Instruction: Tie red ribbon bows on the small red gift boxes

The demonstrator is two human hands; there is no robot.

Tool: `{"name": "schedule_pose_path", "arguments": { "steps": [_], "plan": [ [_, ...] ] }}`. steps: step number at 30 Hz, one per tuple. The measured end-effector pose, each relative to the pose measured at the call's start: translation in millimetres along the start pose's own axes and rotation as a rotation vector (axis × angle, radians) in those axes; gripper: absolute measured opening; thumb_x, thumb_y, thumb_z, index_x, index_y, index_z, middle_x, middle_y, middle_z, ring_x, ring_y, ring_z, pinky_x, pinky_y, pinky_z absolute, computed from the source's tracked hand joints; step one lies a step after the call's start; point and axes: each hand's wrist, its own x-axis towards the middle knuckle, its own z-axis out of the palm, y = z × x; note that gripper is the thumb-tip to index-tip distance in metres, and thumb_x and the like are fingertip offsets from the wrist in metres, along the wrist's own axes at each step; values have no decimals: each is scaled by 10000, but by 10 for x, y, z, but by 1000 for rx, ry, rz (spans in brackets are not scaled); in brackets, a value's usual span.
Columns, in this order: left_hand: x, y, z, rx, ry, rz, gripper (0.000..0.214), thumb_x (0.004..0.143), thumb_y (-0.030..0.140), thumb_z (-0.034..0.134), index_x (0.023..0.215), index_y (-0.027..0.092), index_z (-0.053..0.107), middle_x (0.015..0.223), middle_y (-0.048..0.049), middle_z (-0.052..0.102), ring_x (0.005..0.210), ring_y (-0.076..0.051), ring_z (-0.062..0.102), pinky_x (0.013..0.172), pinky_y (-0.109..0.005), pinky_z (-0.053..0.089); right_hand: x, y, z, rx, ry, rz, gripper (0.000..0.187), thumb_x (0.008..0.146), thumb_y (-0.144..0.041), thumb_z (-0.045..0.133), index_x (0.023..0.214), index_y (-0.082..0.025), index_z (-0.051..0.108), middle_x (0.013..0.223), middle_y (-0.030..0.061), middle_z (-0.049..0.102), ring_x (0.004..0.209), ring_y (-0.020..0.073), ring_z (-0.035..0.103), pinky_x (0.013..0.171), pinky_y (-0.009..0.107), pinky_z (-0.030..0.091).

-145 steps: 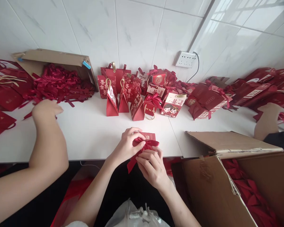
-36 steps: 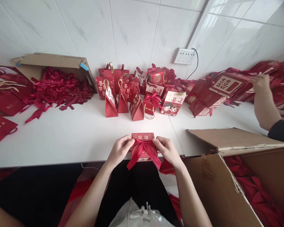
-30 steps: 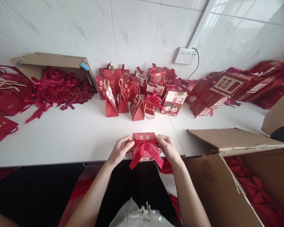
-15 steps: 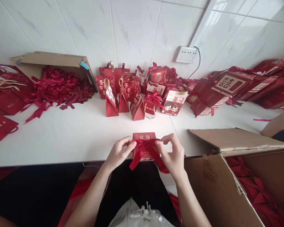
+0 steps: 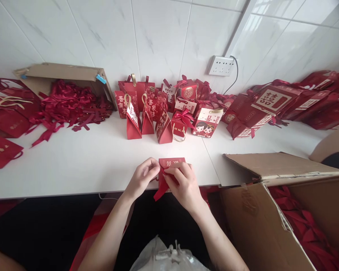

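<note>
A small red gift box (image 5: 173,163) with gold lettering lies at the near edge of the white table (image 5: 101,158). A dark red ribbon (image 5: 160,187) is wrapped over it, one tail hanging off the table edge. My left hand (image 5: 142,177) pinches the ribbon at the box's left side. My right hand (image 5: 183,184) lies over the middle of the box, fingers closed on the ribbon and hiding the knot.
Finished red gift boxes and bags (image 5: 164,109) stand in a cluster at the wall. A heap of loose red ribbons (image 5: 64,105) spills from a tipped carton at the left. An open cardboard box (image 5: 271,210) with red ribbons stands at my right. A co-worker's arm (image 5: 332,145) shows at the right edge.
My right hand has moved left from the box's right side onto its middle, covering the bow. The spread ribbon loops are now gathered under my fingers.
</note>
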Motion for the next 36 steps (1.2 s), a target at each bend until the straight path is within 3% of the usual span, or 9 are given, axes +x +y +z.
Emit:
{"name": "schedule_pose_path", "arguments": {
  "steps": [3,8,13,16,26,32,36],
  "plan": [
    [14,-15,20,9,2,1,196,828,378,532,843,182,534,734,-1,510,668,-123,482,606,-236,416,-4,5,9,55,32,23,99,901,-173,499,901,-205,593,819,34,622,726,148,558,677,318,417],
    [12,3,46,77,-13,68,197,866,347,506,765,179,532,780,-5,496,704,-118,486,640,-230,411,-4,16,-6,139,86,42,84,865,-133,543,843,-209,572,770,9,628,707,142,569,656,307,420],
    [9,19,38,76,-5,117,156,854,338,521,885,191,562,857,-21,532,726,-128,507,666,-246,430,8,9,-11,178,102,68,93,846,-134,571,794,-211,558,736,-1,612,688,138,564,633,295,419],
    [20,38,48,149,5,139,167,856,339,522,831,182,571,887,-40,543,783,-145,523,706,-259,433,18,4,-7,176,90,66,100,850,-135,571,786,-208,550,728,-5,606,686,135,560,641,292,420],
    [52,58,87,100,-2,62,217,885,382,490,797,185,503,853,-7,522,733,-117,502,673,-231,417,25,-1,-39,185,68,58,168,821,-73,522,747,-210,458,722,-7,533,654,131,493,619,287,413],
    [58,59,85,77,-22,48,205,879,383,503,813,189,510,818,7,512,748,-117,505,684,-228,408,24,-1,-16,173,68,86,99,839,-172,586,907,-207,524,812,26,553,737,160,544,636,306,456],
    [44,58,80,79,-1,37,216,876,392,500,804,188,500,804,11,502,723,-110,489,659,-221,394,23,-26,-49,162,77,60,92,848,-128,558,804,-206,536,782,17,540,727,144,539,641,294,454]
  ]
}}
